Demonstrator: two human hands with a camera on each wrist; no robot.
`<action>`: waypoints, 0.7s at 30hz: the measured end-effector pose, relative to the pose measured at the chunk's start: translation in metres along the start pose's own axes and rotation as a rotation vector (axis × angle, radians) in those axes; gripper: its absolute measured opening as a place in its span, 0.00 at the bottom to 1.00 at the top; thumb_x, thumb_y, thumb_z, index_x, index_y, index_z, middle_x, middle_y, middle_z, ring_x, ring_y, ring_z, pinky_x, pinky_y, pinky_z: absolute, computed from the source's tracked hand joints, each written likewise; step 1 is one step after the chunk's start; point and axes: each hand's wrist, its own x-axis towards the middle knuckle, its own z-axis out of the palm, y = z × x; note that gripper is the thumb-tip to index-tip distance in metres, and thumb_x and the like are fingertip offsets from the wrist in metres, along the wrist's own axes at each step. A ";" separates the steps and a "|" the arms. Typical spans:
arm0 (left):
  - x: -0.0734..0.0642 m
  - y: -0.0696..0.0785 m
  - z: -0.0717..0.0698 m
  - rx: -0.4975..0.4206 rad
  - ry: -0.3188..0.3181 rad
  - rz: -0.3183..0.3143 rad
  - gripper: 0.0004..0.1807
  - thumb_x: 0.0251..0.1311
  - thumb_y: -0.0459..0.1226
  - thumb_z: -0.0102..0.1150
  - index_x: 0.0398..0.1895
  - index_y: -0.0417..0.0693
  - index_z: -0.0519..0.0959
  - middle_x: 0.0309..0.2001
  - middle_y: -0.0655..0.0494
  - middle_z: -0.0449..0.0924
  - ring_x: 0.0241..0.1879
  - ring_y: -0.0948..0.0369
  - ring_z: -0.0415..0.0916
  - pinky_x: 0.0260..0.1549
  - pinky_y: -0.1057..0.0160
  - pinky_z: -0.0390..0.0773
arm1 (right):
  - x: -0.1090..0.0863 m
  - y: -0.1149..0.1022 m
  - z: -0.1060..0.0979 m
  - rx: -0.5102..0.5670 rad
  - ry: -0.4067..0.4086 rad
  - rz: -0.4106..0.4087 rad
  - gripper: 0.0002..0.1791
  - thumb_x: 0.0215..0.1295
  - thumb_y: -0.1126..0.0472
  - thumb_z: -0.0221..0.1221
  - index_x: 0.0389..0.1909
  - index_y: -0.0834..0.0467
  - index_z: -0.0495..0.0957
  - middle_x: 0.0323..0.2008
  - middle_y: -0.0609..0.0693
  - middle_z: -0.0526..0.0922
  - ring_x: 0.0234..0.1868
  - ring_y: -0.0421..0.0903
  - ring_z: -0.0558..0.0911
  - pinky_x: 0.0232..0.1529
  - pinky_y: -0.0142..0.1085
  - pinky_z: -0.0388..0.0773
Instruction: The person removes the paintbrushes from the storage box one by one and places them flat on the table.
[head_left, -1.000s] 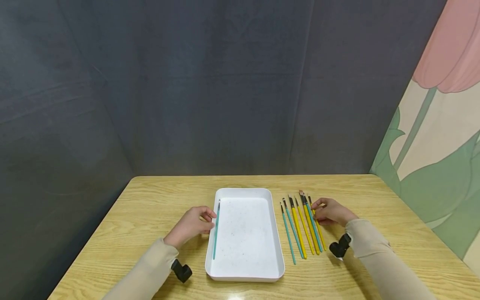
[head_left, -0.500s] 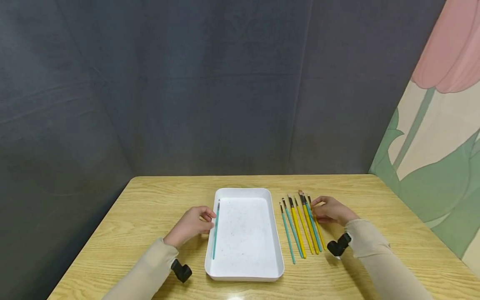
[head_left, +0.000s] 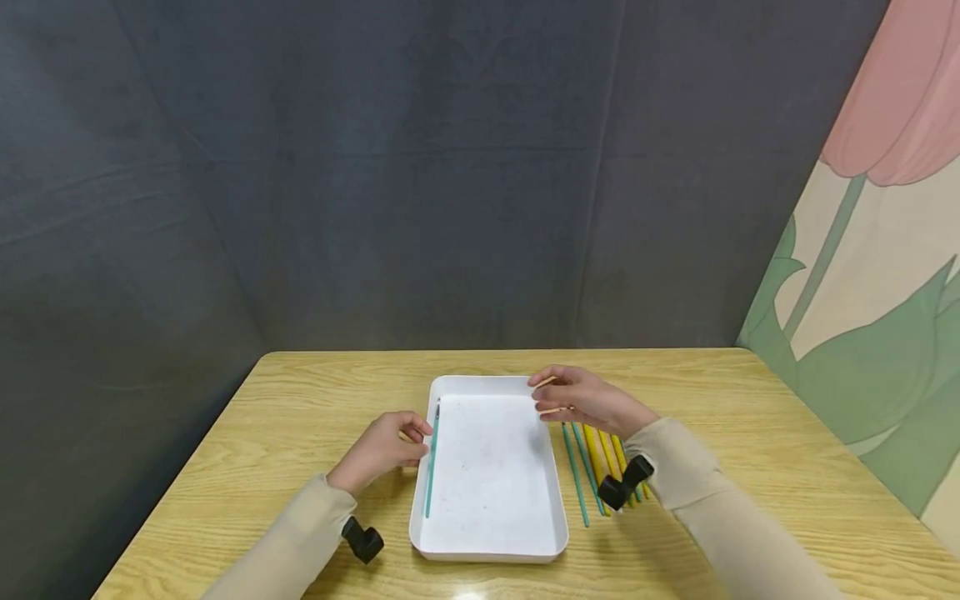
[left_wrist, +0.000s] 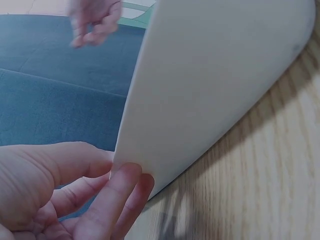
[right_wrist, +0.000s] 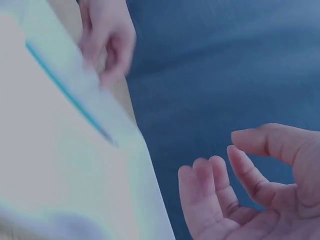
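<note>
A white rectangular tray (head_left: 491, 553) lies on the table, with one thin teal-handled paintbrush (head_left: 432, 467) along its left side. My left hand (head_left: 386, 446) pinches the tray's left rim; the left wrist view shows fingertips (left_wrist: 127, 175) against the outer wall. Over the tray's right rim near its far corner hovers my right hand (head_left: 585, 398), thumb and fingers loosely bent. Nothing shows between those fingers in the right wrist view. Beneath the right forearm, several paintbrushes with teal and yellow handles (head_left: 592, 450) lie side by side, their bristle ends hidden by the hand.
A wood-grain table (head_left: 322, 383) spreads around the tray. Dark cloth (head_left: 450, 183) hangs behind its far edge and along the left. At the right stands a wall (head_left: 892, 333) painted with a pink flower and green leaves.
My right hand has left the rightmost brushes, rising and moving left to the tray's far right corner. My left hand and the brush in the tray have stayed put.
</note>
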 end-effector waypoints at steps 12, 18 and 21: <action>0.002 -0.003 0.001 0.009 0.010 -0.009 0.10 0.55 0.28 0.64 0.42 0.38 0.79 0.37 0.47 0.75 0.29 0.58 0.76 0.29 0.60 0.81 | 0.059 -0.003 0.087 -0.107 -0.025 0.162 0.16 0.63 0.69 0.56 0.51 0.66 0.72 0.41 0.58 0.79 0.36 0.45 0.78 0.49 0.43 0.82; 0.004 -0.005 -0.002 0.007 0.003 0.008 0.11 0.55 0.27 0.63 0.42 0.37 0.79 0.36 0.46 0.74 0.28 0.59 0.75 0.28 0.62 0.80 | 0.081 0.002 0.117 -0.280 0.012 0.227 0.13 0.58 0.71 0.60 0.45 0.65 0.75 0.25 0.52 0.75 0.27 0.43 0.74 0.37 0.36 0.84; 0.004 -0.005 -0.003 -0.008 -0.007 0.031 0.11 0.54 0.27 0.62 0.42 0.36 0.79 0.37 0.46 0.74 0.29 0.59 0.75 0.28 0.63 0.81 | 0.090 0.004 0.126 -0.326 0.026 0.236 0.09 0.57 0.73 0.59 0.39 0.63 0.74 0.21 0.50 0.72 0.24 0.42 0.73 0.32 0.33 0.82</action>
